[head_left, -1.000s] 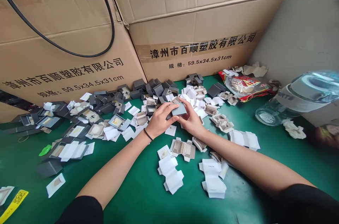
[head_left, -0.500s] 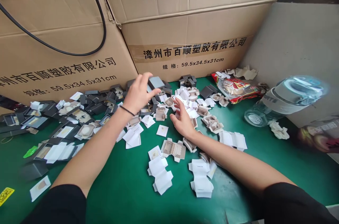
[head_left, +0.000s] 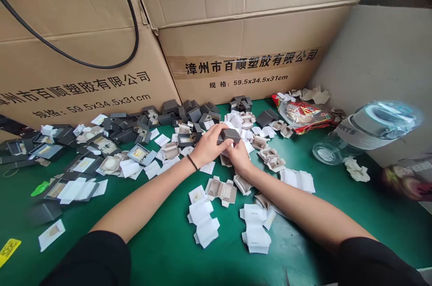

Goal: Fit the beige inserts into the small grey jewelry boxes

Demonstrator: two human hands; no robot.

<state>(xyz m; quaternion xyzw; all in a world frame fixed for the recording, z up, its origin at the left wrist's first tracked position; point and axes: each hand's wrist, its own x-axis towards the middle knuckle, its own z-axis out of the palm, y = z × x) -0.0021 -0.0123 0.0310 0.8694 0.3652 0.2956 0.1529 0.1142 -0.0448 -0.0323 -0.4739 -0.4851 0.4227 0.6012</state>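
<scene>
A small dark grey box (head_left: 231, 134) is held between both hands over the middle of the pile. My left hand (head_left: 213, 144) grips it from the left, thumb along its near side. My right hand (head_left: 238, 156) is closed around its lower right part, with the fingers mostly hidden. Folded white paper inserts (head_left: 203, 225) and an opened grey-brown insert (head_left: 221, 190) lie on the green table just below the hands. More dark boxes (head_left: 194, 115) are heaped behind and to the left.
Large cardboard cartons (head_left: 236, 52) wall off the back. To the right are a red snack bag (head_left: 303, 112), a clear bottle (head_left: 361, 130) and crumpled tissue (head_left: 356, 170). A black cable (head_left: 137, 34) hangs at upper left. A yellow label (head_left: 9, 250) lies at lower left.
My left hand has moved right and down, bringing the box to my right hand. My right hand, formerly empty with fingers apart, has closed on the box.
</scene>
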